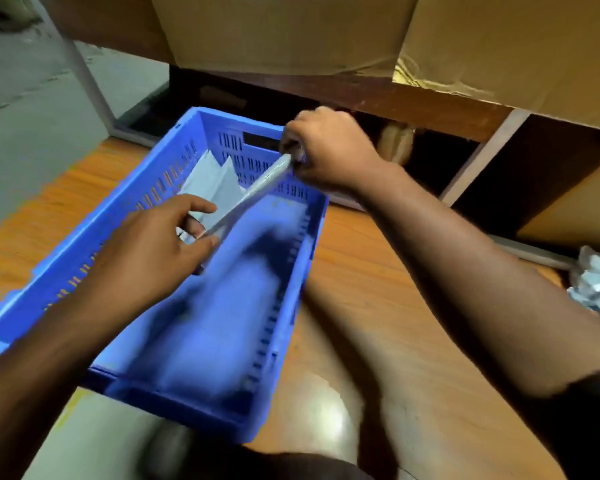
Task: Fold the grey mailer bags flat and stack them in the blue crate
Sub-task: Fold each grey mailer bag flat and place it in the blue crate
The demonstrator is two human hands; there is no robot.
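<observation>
A blue slotted crate (66, 271) rests on the wooden table, running from near left to the far middle. A folded grey mailer bag (253, 194) is held edge-on above its far half. My right hand (329, 150) pinches the bag's far end over the crate's far rim. My left hand (160, 237) grips the near end inside the crate. Behind the held bag, folded grey mailer bags (212, 183) stand against the crate's far left wall. The near half of the crate floor is bare and blurred.
A crumpled pile of grey bags (596, 289) lies at the right edge of the wooden table (361, 271). Cardboard boxes (291, 29) sit on a wooden shelf above and behind the crate. Grey floor shows at the left.
</observation>
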